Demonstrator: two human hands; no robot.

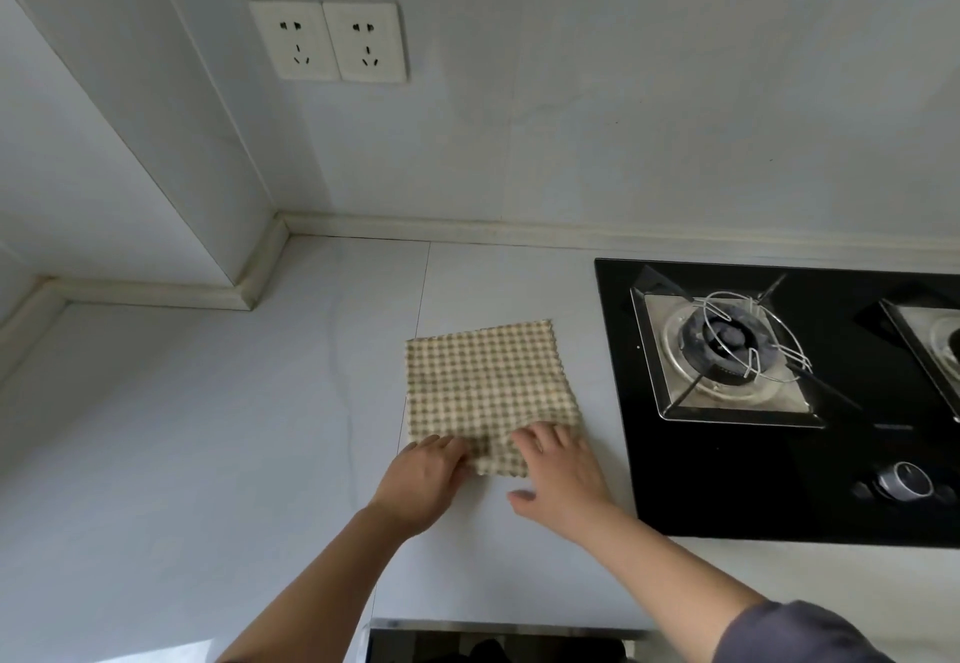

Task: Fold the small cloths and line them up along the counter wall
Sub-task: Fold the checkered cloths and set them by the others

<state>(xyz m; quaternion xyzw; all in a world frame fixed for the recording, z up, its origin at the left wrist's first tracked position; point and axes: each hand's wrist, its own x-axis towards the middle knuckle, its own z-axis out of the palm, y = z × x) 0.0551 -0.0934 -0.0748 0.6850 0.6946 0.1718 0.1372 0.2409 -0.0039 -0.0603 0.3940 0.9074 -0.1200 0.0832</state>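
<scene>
One small beige-and-white checked cloth (488,382) lies spread flat on the white counter (208,428), just left of the stove. My left hand (423,478) is at the cloth's near left corner, fingers curled onto its edge and pinching it. My right hand (563,473) rests on the near right part of the cloth with fingers laid flat on the fabric and thumb held out over the bare counter. The cloth's far edge lies well short of the back wall.
A black glass gas hob (727,480) with a burner (727,345) and a knob (904,480) fills the right side. A raised white strip (467,231) runs along the back wall, with a boxed corner (249,267) at left. Two wall sockets (330,41) sit above.
</scene>
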